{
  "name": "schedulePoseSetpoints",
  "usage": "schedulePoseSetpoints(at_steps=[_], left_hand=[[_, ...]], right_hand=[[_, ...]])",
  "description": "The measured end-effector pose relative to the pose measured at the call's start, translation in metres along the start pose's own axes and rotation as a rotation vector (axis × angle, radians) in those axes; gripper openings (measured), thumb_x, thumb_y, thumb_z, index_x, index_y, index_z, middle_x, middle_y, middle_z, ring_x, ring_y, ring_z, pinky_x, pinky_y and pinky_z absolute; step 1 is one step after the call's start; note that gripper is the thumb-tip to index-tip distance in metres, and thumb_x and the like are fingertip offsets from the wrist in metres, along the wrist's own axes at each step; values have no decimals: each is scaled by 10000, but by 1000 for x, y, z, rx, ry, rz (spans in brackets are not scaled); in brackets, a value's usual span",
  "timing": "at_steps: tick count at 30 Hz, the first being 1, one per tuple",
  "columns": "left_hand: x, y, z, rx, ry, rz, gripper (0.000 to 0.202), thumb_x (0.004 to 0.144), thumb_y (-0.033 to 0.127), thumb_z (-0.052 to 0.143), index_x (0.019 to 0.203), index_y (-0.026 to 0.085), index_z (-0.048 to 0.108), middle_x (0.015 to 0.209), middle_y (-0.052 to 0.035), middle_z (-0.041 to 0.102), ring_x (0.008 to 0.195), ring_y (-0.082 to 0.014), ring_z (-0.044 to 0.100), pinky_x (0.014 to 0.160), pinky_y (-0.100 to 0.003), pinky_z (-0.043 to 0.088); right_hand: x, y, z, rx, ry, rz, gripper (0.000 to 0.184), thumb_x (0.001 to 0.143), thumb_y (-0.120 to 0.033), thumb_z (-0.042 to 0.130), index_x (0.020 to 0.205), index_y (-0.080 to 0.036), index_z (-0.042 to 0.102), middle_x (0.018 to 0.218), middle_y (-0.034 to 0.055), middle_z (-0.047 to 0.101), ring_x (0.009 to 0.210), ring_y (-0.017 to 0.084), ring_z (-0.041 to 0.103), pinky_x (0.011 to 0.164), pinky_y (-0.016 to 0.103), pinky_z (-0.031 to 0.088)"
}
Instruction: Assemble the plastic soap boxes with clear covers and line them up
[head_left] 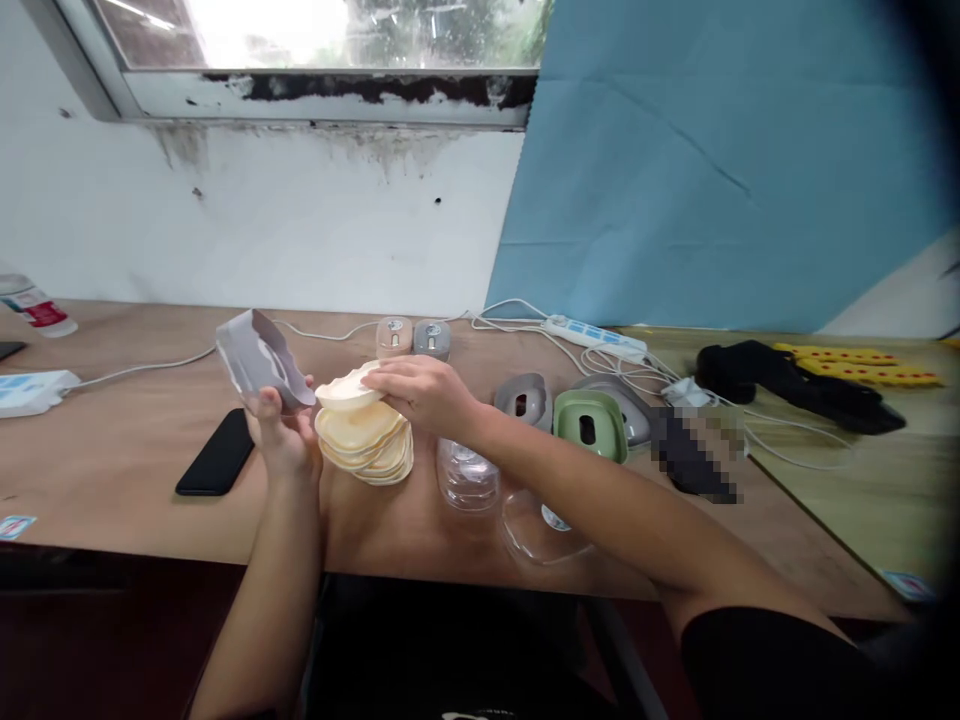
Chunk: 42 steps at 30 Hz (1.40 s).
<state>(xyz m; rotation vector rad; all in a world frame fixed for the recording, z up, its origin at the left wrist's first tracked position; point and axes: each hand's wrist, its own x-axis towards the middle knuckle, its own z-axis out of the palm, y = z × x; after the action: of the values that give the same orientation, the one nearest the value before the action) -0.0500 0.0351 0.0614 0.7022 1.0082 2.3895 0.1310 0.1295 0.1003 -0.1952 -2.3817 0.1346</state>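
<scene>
My left hand [285, 430] grips a grey plastic shell [259, 360], tilted up above the table. With its fingers and thumb, my right hand [427, 392] holds a cream scalloped dish [349, 390] by its right edge. That dish is just over a stack of similar cream dishes [367, 450], and I cannot tell whether it touches them. To the right of the stack are nested clear plastic covers [468, 478] and a single clear cover [536, 540], partly behind my right forearm. A green shell [591, 420] and a grey shell [523, 398] lie beyond that arm.
A black phone [217, 455] lies left of my left hand. Two small boxes, one pink [394, 338] and one grey [432, 340], stand near the wall. A white power strip [596, 338] with tangled cables is at the back. Black cloth [795, 380] and yellow strips [862, 365] lie right.
</scene>
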Motion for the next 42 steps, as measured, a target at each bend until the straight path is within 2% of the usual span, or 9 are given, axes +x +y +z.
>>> schedulePoseSetpoints(at_steps=[6,11,16,20,25,28,31,37,42], left_hand=[[-7,-1,4,-91,-5,-43,687,611,593,813,1183,252,640,945,-19,716,775,-172,681,760,-328,538],[-6,3,1,-52,-4,-95,636,604,632,809,1078,231,672,855,-13,713,737,-169,691,688,-286,538],[-1,15,-3,17,-18,65,622,639,612,809,1104,226,662,927,-16,702,768,-169,688,718,-300,543],[-15,31,5,157,-183,215,744,647,525,865,1290,266,596,1148,-54,687,896,-209,706,823,-348,564],[-49,42,30,252,-569,159,1011,625,403,928,1497,369,418,1474,-92,533,1239,-320,620,996,-447,542],[-58,38,46,208,-722,114,983,697,487,872,1533,380,365,1525,-105,487,1294,-339,584,1033,-483,525],[-62,33,56,267,-736,164,985,726,561,826,1556,362,334,1540,-118,466,1360,-351,520,1087,-509,483],[-87,47,52,801,-750,377,1051,715,514,849,1579,339,277,1606,-139,313,1467,-395,345,1121,-573,429],[-130,44,52,959,-1133,417,972,785,541,779,1575,293,270,1594,-199,326,1460,-409,353,1130,-613,394]], right_hand=[[-18,3,8,-27,-233,-116,479,963,-572,548,1257,-210,657,1351,110,670,1293,272,596,1049,436,483],[-21,2,1,-3,-271,-82,484,955,-571,561,1271,-215,648,1401,119,633,1357,288,537,1106,475,430],[-12,1,-10,121,-182,-11,484,929,-571,601,1259,-220,654,1365,126,654,1323,282,565,1114,516,419],[2,-12,-32,410,-83,225,582,918,-615,583,1372,-252,557,1386,122,633,1291,270,583,1094,514,450],[16,-38,-55,868,-41,373,760,777,-605,752,1395,-260,475,1391,124,602,1204,278,627,955,432,568],[10,-47,-65,1012,80,449,741,695,-537,831,1301,-262,507,1250,89,665,1078,262,674,864,399,601],[-7,-41,-79,1055,264,599,677,660,-470,827,1232,-270,526,1132,52,701,1007,259,690,823,402,606],[-58,-14,-130,1029,640,892,374,606,-305,593,975,-244,595,917,40,712,888,281,698,751,446,605],[-99,-7,-159,984,838,966,363,545,-201,540,904,-256,564,723,-9,633,694,221,659,692,417,596]])
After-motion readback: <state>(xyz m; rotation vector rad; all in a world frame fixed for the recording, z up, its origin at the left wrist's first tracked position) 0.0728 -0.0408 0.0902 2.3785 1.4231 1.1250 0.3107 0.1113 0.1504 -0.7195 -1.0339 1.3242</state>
